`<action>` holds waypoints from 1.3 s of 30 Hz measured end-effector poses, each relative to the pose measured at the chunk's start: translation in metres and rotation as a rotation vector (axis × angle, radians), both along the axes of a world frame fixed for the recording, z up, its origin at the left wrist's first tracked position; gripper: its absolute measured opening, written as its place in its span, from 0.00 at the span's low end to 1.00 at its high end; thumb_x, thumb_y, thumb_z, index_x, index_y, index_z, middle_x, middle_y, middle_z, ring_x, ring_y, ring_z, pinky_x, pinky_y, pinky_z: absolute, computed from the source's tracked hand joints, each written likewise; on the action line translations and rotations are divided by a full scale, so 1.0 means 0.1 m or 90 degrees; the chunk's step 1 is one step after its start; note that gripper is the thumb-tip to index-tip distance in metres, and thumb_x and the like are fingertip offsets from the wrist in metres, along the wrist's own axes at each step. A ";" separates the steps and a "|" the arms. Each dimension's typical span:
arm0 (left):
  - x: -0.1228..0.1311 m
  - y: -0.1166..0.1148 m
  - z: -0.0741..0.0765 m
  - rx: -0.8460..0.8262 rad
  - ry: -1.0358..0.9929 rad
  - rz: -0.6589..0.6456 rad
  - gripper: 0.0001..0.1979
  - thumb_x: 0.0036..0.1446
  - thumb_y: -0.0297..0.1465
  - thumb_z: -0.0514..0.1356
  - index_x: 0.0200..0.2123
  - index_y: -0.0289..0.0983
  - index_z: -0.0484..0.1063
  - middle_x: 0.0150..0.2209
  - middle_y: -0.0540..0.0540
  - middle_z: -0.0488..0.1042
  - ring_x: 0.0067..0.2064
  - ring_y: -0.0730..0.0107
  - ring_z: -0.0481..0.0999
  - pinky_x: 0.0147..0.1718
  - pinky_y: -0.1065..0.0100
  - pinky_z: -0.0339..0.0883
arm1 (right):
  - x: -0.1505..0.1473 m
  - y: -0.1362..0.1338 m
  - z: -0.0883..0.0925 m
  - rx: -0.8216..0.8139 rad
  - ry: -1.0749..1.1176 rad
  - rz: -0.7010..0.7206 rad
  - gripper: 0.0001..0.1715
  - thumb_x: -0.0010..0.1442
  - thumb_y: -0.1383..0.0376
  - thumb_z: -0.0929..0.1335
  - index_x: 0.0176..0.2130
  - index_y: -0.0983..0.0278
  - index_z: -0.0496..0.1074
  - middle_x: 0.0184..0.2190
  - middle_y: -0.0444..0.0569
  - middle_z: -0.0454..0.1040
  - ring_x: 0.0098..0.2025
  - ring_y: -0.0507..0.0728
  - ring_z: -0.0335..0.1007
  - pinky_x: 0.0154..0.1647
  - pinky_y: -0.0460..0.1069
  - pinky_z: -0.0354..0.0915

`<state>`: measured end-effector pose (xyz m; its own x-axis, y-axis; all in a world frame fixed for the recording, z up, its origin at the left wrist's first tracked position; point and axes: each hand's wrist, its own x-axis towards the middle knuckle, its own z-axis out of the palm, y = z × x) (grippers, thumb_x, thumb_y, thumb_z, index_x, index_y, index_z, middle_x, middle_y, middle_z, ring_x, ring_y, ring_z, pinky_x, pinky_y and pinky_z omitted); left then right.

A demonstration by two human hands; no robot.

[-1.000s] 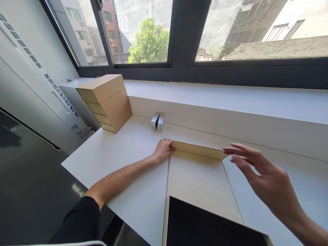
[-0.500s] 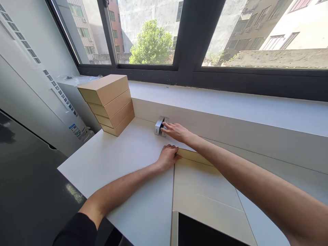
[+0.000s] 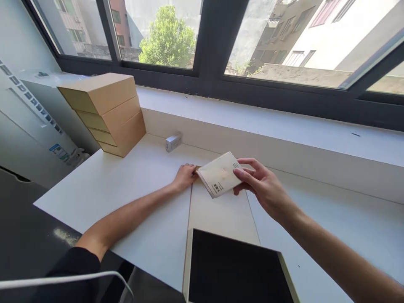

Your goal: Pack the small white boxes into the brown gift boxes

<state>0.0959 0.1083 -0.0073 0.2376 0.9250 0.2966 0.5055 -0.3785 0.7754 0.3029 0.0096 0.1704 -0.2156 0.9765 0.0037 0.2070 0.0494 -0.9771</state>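
Note:
My right hand grips a small flat white box with dark print, thumb on its face and fingers behind. It is held tilted above the lid of an open cardboard box. My left hand is closed on the far left corner of that lid, which lies folded back on the white table. The box's black inside faces up, close to me. A small silver-white box stands by the wall, beyond my left hand.
Several brown cardboard boxes are stacked at the table's far left corner. The white table meets a low wall and window sill at the back. A white cable crosses the lower left.
My right hand has moved right and toward me from the wall, bringing the small white box with it. My left hand stays on the lid corner. The view has shifted right.

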 end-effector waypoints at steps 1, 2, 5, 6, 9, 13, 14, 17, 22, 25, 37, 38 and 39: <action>-0.02 -0.01 0.00 0.004 0.033 0.004 0.02 0.54 0.26 0.64 0.30 0.37 0.74 0.33 0.45 0.76 0.42 0.58 0.72 0.48 0.59 0.65 | 0.08 -0.18 0.02 0.005 -0.018 -0.007 0.25 0.57 0.47 0.74 0.46 0.60 0.72 0.31 0.47 0.78 0.28 0.54 0.71 0.28 0.50 0.71; -0.04 -0.03 0.00 0.010 0.063 0.007 0.02 0.54 0.27 0.64 0.30 0.37 0.73 0.33 0.45 0.75 0.41 0.58 0.72 0.47 0.59 0.65 | 0.15 -0.35 0.04 0.011 -0.041 -0.011 0.23 0.57 0.48 0.74 0.45 0.60 0.74 0.30 0.47 0.78 0.29 0.54 0.70 0.27 0.49 0.70; -0.08 -0.05 -0.01 0.028 0.104 0.015 0.02 0.55 0.27 0.64 0.31 0.37 0.73 0.33 0.45 0.75 0.40 0.59 0.72 0.46 0.60 0.65 | 0.28 -0.73 0.08 0.026 -0.097 -0.018 0.20 0.58 0.49 0.74 0.43 0.59 0.78 0.31 0.47 0.78 0.31 0.53 0.70 0.28 0.48 0.69; -0.09 -0.06 -0.02 0.032 0.110 0.016 0.01 0.55 0.27 0.63 0.32 0.37 0.73 0.33 0.45 0.75 0.40 0.59 0.72 0.45 0.60 0.66 | 0.31 -0.80 0.10 0.035 -0.104 -0.023 0.20 0.58 0.49 0.74 0.43 0.59 0.79 0.32 0.47 0.78 0.31 0.53 0.70 0.28 0.48 0.70; -0.09 -0.08 -0.03 0.025 0.132 0.015 0.01 0.56 0.27 0.63 0.33 0.37 0.73 0.34 0.44 0.75 0.40 0.57 0.72 0.44 0.59 0.67 | 0.40 -0.87 0.15 0.088 -0.103 -0.074 0.21 0.57 0.49 0.74 0.45 0.58 0.78 0.30 0.45 0.76 0.31 0.53 0.69 0.31 0.49 0.71; -0.08 -0.20 0.01 0.084 0.063 0.059 0.10 0.60 0.29 0.60 0.45 0.36 0.73 0.45 0.39 0.76 0.49 0.54 0.73 0.52 0.55 0.66 | 0.54 -0.67 0.11 0.088 0.003 -0.184 0.21 0.57 0.49 0.74 0.46 0.57 0.74 0.34 0.44 0.77 0.34 0.54 0.73 0.36 0.53 0.75; -0.07 -0.26 0.04 0.132 0.012 0.077 0.14 0.62 0.30 0.59 0.50 0.36 0.71 0.51 0.37 0.74 0.54 0.54 0.71 0.56 0.53 0.63 | 0.55 -0.61 0.06 0.074 0.058 -0.204 0.21 0.58 0.49 0.73 0.46 0.56 0.72 0.36 0.44 0.77 0.34 0.55 0.74 0.38 0.55 0.76; 0.04 -0.51 0.21 0.237 -0.154 0.035 0.21 0.67 0.38 0.54 0.61 0.40 0.63 0.62 0.36 0.66 0.63 0.55 0.66 0.62 0.51 0.58 | 0.46 -0.50 -0.13 0.044 0.227 -0.218 0.17 0.60 0.52 0.71 0.45 0.55 0.68 0.41 0.44 0.78 0.36 0.55 0.77 0.49 0.60 0.76; 0.49 -0.87 0.68 0.073 -0.317 -0.181 0.30 0.58 0.50 0.63 0.57 0.38 0.69 0.54 0.35 0.75 0.54 0.51 0.76 0.54 0.52 0.70 | 0.04 -0.46 -0.36 -0.016 0.309 -0.078 0.20 0.63 0.53 0.69 0.52 0.56 0.64 0.46 0.48 0.79 0.47 0.60 0.79 0.58 0.62 0.69; 0.70 -0.87 0.98 -0.067 -0.425 -0.159 0.25 0.56 0.51 0.64 0.45 0.35 0.75 0.41 0.38 0.81 0.44 0.53 0.80 0.43 0.55 0.76 | -0.07 -0.40 -0.35 0.039 0.200 -0.011 0.23 0.65 0.52 0.68 0.55 0.56 0.62 0.47 0.49 0.79 0.49 0.61 0.77 0.54 0.62 0.71; 0.31 -0.89 1.48 -0.011 -0.124 -0.318 0.14 0.53 0.38 0.69 0.41 0.39 0.76 0.34 0.51 0.78 0.34 0.70 0.76 0.32 0.72 0.69 | 0.44 -0.49 0.37 0.791 -0.400 0.033 0.30 0.63 0.59 0.72 0.62 0.52 0.65 0.53 0.53 0.75 0.48 0.60 0.75 0.42 0.54 0.73; 0.30 -0.91 1.50 -0.002 -0.109 -0.332 0.13 0.54 0.38 0.68 0.40 0.39 0.76 0.33 0.51 0.78 0.33 0.71 0.75 0.31 0.73 0.68 | 0.40 -0.50 0.37 0.815 -0.413 0.065 0.27 0.63 0.62 0.72 0.60 0.54 0.67 0.47 0.51 0.78 0.43 0.58 0.76 0.40 0.53 0.73; 0.30 -0.94 1.51 0.004 -0.104 -0.342 0.12 0.55 0.38 0.68 0.40 0.39 0.75 0.33 0.52 0.77 0.33 0.72 0.75 0.31 0.74 0.67 | 0.37 -0.50 0.35 0.838 -0.412 0.085 0.25 0.63 0.65 0.72 0.59 0.55 0.69 0.42 0.50 0.79 0.40 0.57 0.76 0.39 0.52 0.73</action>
